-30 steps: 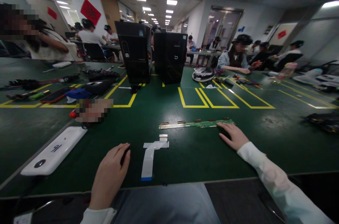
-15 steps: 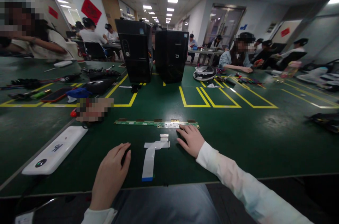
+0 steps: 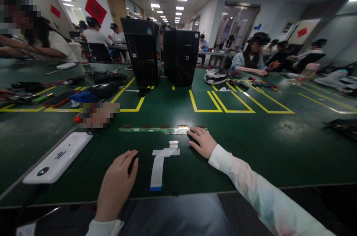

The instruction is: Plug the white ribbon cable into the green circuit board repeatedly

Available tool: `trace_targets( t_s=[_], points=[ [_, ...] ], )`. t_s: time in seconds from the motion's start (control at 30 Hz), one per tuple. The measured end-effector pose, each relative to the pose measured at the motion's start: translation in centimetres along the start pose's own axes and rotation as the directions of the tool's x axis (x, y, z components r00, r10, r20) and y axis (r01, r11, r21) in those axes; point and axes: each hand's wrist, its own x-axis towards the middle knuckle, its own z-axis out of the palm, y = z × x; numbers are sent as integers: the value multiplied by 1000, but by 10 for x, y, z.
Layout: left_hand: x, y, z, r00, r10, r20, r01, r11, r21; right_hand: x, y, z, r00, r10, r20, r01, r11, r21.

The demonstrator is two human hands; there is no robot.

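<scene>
A long, narrow green circuit board strip lies across the table in front of me. My right hand rests at its right end, fingers spread over and touching the board and covering part of it. Nearer to me lies a white flat ribbon cable, folded at the top, with a blue end toward the table edge. My left hand lies on the table left of the cable, apart from it, fingers stretched out and holding nothing.
A white power bank marked 16 lies at left, near a blurred-out item. Two black computer towers stand at the back. Yellow tape marks the green table. Tools and cables lie left; people sit at other places.
My right hand has shifted slightly up and right, covering more of the board's right end. The board's left end has moved slightly left. My left hand stays in place.
</scene>
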Motion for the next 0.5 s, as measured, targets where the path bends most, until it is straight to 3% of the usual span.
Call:
trace_targets(
  t_s=[0.3,0.4,0.5],
  points=[
    [2,4,-2,1000,14,-17,-15,997,-70,8,-2,-6,997,-57,53,56,998,26],
    [6,22,-3,997,66,-40,-71,986,-154,4,-7,-4,997,-65,48,64,998,25],
    [16,51,-4,982,187,15,-179,961,-210,-1,-12,0,996,-76,41,76,997,8]
  ],
)
